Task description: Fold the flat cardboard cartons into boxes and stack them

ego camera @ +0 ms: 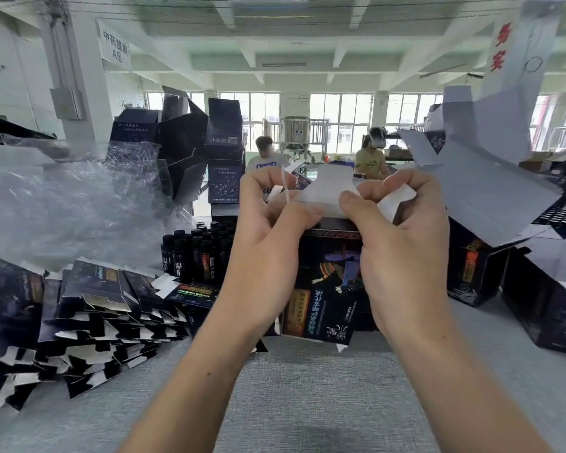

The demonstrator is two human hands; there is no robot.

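Note:
I hold a dark printed carton (324,289) upright above the grey table, its white end flaps (327,191) at the top. My left hand (268,237) grips the carton's upper left side, thumb pressing on a white flap. My right hand (402,243) grips the upper right side, its thumb on the same flap and its fingers curled over another flap. A slanted pile of flat cartons (79,315) lies at the left. Folded dark boxes (193,152) are stacked behind, and more folded boxes (510,263) with open white flaps stand at the right.
A cluster of small dark bottles (196,253) stands behind the flat pile. Crumpled clear plastic wrap (62,197) fills the left. The grey table surface (291,403) lies below my forearms. Two people work at a far table (321,158).

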